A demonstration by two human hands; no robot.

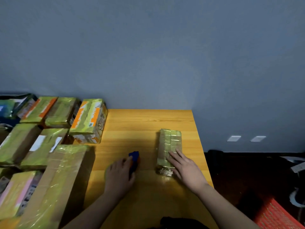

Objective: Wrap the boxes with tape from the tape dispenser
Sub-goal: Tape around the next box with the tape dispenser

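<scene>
On the wooden desk [148, 123] a narrow box [169, 142] wrapped in glossy yellowish tape lies lengthwise, toward the desk's right edge and about midway between its far and near ends. The right hand [184, 167] lies flat on the near half of this box, fingers [175, 156] straight and spread, pointing away from the person, with the palm over the box's near right corner; crumpled tape shows at the box's near end. To the left of the box, apart from it, the left hand [119, 175] curls around a blue tape dispenser [134, 161] with an orange part, which sits on the desk surface; the fingers wrap its left side and the thumb lies along its near end. Whether the dispenser is lifted or resting on the desk cannot be told. Farther left of the box, covering the desk's left edge and beyond, sits a crowd of taped cardboard boxes [41, 129]: one with orange patches [90, 121] stands nearest the far left corner, and a large brown one [61, 179] lies along the near left side. Right of the desk, on the dark floor, stands a red crate [274, 215].
</scene>
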